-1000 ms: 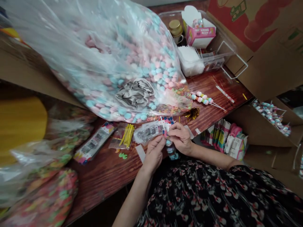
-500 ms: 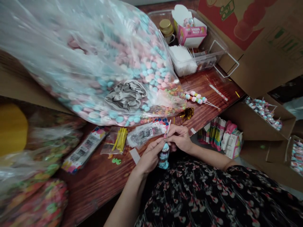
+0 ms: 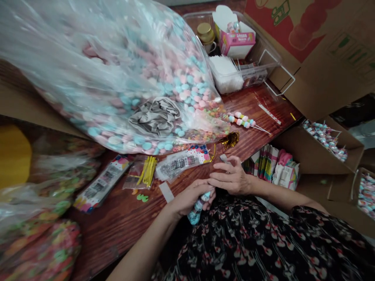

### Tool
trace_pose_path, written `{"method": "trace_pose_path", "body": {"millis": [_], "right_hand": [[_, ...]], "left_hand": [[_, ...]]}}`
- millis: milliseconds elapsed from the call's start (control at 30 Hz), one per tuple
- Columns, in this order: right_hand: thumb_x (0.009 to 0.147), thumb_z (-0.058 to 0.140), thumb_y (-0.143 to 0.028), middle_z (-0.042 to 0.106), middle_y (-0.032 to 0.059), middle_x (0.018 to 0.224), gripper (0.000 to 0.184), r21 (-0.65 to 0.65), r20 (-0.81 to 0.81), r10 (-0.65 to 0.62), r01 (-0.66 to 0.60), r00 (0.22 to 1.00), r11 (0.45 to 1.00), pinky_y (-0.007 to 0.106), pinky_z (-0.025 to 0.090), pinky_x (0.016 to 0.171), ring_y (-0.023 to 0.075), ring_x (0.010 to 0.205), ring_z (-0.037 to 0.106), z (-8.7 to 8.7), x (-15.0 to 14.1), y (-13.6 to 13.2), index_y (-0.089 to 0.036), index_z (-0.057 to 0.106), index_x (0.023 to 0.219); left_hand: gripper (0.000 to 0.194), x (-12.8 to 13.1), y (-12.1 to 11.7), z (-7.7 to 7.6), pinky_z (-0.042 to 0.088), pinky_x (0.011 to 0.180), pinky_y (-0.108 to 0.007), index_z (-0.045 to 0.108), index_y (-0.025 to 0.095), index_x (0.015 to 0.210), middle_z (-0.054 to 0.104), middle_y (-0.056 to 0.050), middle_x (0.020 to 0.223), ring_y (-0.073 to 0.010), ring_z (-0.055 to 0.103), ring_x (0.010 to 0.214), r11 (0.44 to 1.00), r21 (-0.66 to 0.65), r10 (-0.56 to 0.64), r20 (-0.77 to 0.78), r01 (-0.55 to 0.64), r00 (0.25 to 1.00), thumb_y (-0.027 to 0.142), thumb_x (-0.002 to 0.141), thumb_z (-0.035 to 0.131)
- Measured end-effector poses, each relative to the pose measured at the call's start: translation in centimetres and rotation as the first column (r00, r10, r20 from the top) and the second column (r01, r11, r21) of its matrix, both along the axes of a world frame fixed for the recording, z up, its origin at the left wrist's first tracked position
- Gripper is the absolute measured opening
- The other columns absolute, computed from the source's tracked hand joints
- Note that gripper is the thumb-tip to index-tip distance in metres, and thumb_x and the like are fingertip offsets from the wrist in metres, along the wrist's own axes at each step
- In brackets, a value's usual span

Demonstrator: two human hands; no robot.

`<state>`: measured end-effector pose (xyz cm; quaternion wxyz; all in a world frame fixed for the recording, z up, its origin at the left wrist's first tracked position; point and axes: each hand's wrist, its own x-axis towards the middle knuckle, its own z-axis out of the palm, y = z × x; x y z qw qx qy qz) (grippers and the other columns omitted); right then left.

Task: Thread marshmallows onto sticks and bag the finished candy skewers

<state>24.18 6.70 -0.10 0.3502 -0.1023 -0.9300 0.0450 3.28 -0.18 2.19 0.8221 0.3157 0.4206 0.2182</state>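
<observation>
A candy-packing workroom; bulk candy bag; cardboard cartons; wooden table.

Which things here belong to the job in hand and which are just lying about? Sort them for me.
In hand: left hand, blue candy packet, right hand.

Lying about: bag of sweets, sweet skewer, yellow twist ties, cardboard box.

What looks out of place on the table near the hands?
A small green curled piece lies loose on the reddish-brown wooden table, just below the clear packet of yellow twist ties. It looks stray because it sits alone on the bare wood, outside any packet.
</observation>
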Motion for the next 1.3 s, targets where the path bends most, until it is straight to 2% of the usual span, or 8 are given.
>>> {"method": "trace_pose_path", "body": {"millis": [167, 333, 433, 567, 700, 800, 1033, 1300], "right_hand": [[0.093, 0.048, -0.017, 0.067, -0.0012, 0.073, 0.020, -0.112, 0.234, 0.084, -0.059, 0.969, 0.992, 0.043, 0.023, 0.087, 0.0168, 0.088, 0.055, 0.2, 0.0, 0.8, -0.020, 0.066, 0.086], [0.094, 0.056, -0.027, 0.068, 0.0003, 0.073, 0.021, -0.351, 0.382, 0.023, 0.122, 0.924, 0.928, 0.037, 0.021, 0.077, 0.0156, 0.081, 0.049, 1.0, -0.5, 0.9, -0.018, 0.068, 0.078], [0.096, 0.058, -0.032, 0.072, 0.0012, 0.089, 0.017, -0.394, 0.378, 0.024, 0.138, 0.925, 0.909, 0.037, 0.022, 0.080, 0.0177, 0.093, 0.051, 2.3, -0.4, 2.8, -0.023, 0.072, 0.091], [0.093, 0.057, -0.023, 0.070, 0.0036, 0.104, 0.016, -0.199, 0.413, -0.128, 0.226, 0.902, 0.954, 0.041, 0.020, 0.086, 0.0231, 0.106, 0.046, 3.3, -0.7, 7.5, -0.024, 0.073, 0.095], [0.089, 0.056, -0.015, 0.068, 0.0052, 0.099, 0.018, 0.023, 0.515, -0.054, 0.049, 0.855, 0.999, 0.046, 0.018, 0.088, 0.0262, 0.108, 0.042, 2.2, -2.2, 11.0, -0.022, 0.072, 0.082], [0.087, 0.056, -0.013, 0.067, 0.0062, 0.097, 0.019, 0.057, 0.547, 0.011, -0.050, 0.837, 0.997, 0.047, 0.018, 0.088, 0.0276, 0.110, 0.040, 1.2, -3.1, 12.0, -0.021, 0.071, 0.081], [0.089, 0.046, -0.007, 0.067, 0.0111, 0.098, 0.020, 0.107, 0.611, -0.029, -0.046, 0.791, 0.993, 0.044, 0.021, 0.082, 0.0270, 0.103, 0.043, 0.2, -3.5, 11.9, -0.015, 0.064, 0.088], [0.090, 0.043, -0.009, 0.062, 0.0069, 0.078, 0.022, -0.046, 0.439, -0.132, 0.169, 0.889, 0.985, 0.040, 0.023, 0.082, 0.0224, 0.083, 0.044, 3.3, -1.8, 10.0, -0.016, 0.063, 0.084]], "left_hand": [[0.038, 0.4, 0.4, 0.8, 0.039, 0.052, -0.023, 0.060, 0.017, 0.075, 0.057, 0.000, 0.066, -0.0111, 0.051, 0.053, 0.970, 0.188, -0.111, -0.231, 0.156, 0.967, 0.051, 0.088, 0.053], [0.031, 0.8, -0.1, 1.2, 0.041, 0.068, -0.028, 0.065, 0.017, 0.079, 0.060, -0.003, 0.074, -0.0144, 0.052, 0.069, 0.697, 0.641, 0.221, -0.619, 0.322, 0.754, 0.038, 0.093, 0.048], [0.032, 0.3, -0.6, 0.6, 0.040, 0.065, -0.028, 0.065, 0.017, 0.070, 0.057, -0.003, 0.067, -0.0137, 0.051, 0.065, 0.674, 0.702, 0.356, -0.582, 0.231, 0.731, 0.035, 0.092, 0.049], [0.023, -1.1, 0.2, -0.4, 0.041, 0.051, -0.024, 0.068, 0.017, 0.078, 0.062, -0.001, 0.065, -0.0113, 0.054, 0.052, 0.800, 0.466, 0.561, -0.357, -0.378, 0.747, 0.039, 0.080, 0.065], [0.029, -1.7, 2.5, -1.0, 0.049, 0.050, -0.025, 0.067, 0.014, 0.080, 0.067, -0.001, 0.064, -0.0122, 0.059, 0.047, 0.616, 0.155, 0.787, -0.162, -0.772, 0.596, 0.035, 0.065, 0.078], [0.030, -1.6, 3.7, -1.5, 0.056, 0.055, -0.028, 0.067, 0.011, 0.077, 0.067, -0.001, 0.062, -0.0149, 0.064, 0.051, 0.543, 0.078, 0.838, -0.119, -0.836, 0.533, 0.032, 0.060, 0.080], [0.030, -1.5, 3.9, -2.1, 0.063, 0.067, -0.036, 0.066, 0.011, 0.077, 0.070, -0.004, 0.071, -0.0239, 0.074, 0.074, 0.514, 0.059, 0.856, -0.106, -0.856, 0.507, 0.029, 0.059, 0.082], [0.034, 0.0, 3.3, -0.8, 0.051, 0.041, -0.024, 0.065, 0.012, 0.077, 0.067, -0.001, 0.065, -0.0125, 0.060, 0.045, 0.512, 0.112, 0.854, -0.176, -0.852, 0.490, 0.035, 0.058, 0.081]]}}
